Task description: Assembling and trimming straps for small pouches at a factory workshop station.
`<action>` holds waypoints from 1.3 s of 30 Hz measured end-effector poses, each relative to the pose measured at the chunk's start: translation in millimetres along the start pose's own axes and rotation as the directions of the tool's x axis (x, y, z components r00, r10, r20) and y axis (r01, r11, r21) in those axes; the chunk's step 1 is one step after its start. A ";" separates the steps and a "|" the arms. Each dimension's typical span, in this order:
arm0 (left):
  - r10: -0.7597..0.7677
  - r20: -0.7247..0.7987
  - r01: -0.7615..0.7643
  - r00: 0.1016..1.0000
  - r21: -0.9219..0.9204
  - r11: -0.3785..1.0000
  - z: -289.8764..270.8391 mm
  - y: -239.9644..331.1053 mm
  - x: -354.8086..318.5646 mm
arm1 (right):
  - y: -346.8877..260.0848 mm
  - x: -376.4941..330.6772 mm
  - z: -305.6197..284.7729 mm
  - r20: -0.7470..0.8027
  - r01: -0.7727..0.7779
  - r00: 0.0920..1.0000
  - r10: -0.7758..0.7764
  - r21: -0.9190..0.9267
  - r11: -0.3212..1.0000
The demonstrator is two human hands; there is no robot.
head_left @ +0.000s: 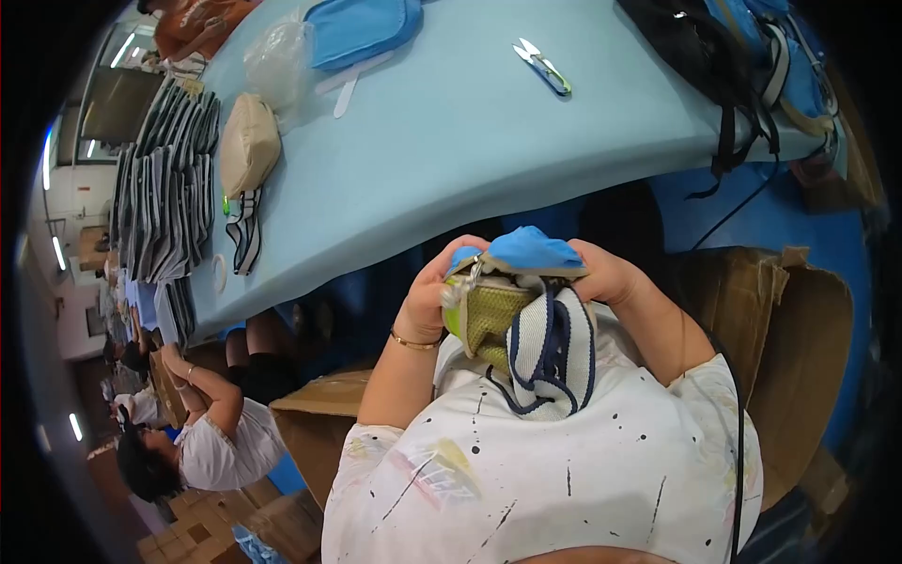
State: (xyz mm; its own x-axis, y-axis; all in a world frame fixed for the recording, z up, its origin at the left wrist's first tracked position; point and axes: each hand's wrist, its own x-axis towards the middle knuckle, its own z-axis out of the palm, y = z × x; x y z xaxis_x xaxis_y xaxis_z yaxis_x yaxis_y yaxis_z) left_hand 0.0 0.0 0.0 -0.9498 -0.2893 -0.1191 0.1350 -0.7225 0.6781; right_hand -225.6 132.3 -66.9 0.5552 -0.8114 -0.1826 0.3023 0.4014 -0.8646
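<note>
A small fabric bag (493, 315) is held up in front of my chest, beyond the near edge of the table. Its blue cloth (536, 249) bulges out along the top, and olive mesh shows below it. My left hand (427, 296) grips the bag's left side, close to a metal clip and a lime-green edge. On the other side my right hand (609, 274) pinches the rim by the blue cloth. From the bag a white and navy striped strap (531, 352) hangs in loops against my shirt. Some fingertips are hidden behind the fabric.
On the pale blue table (413, 132) lie thread snips (543, 70), a blue pouch (362, 33), a beige pouch (249, 146) and a stack of grey pieces (169, 179). Black and blue bags (700, 56) fill the far right. Cardboard boxes (813, 367) flank me; another person (230, 432) sits left.
</note>
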 end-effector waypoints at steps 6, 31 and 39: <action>0.044 -0.065 -0.044 0.997 -0.007 0.999 2.8 -16.4 21.5 | -33.0 11.1 48.1 -0.068 0.373 0.895 -0.441 0.656 0.656; 0.801 -0.037 0.164 0.597 0.983 -0.077 -8.3 13.0 -28.0 | -43.6 45.5 51.8 -0.430 0.534 0.723 -0.540 -0.147 0.833; 0.823 0.050 0.513 0.565 0.760 -0.399 17.9 19.1 -55.9 | -51.1 45.9 61.9 -0.586 0.322 0.301 -0.752 -0.680 0.659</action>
State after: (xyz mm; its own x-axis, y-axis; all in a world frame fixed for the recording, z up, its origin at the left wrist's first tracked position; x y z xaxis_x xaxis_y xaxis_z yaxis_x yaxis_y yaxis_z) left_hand 50.6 13.6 32.5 -0.4399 -0.7270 0.5273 -0.7559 0.6168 0.2197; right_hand -167.7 100.8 -2.1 -0.5143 -0.7953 0.3208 -0.1485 -0.2858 -0.9467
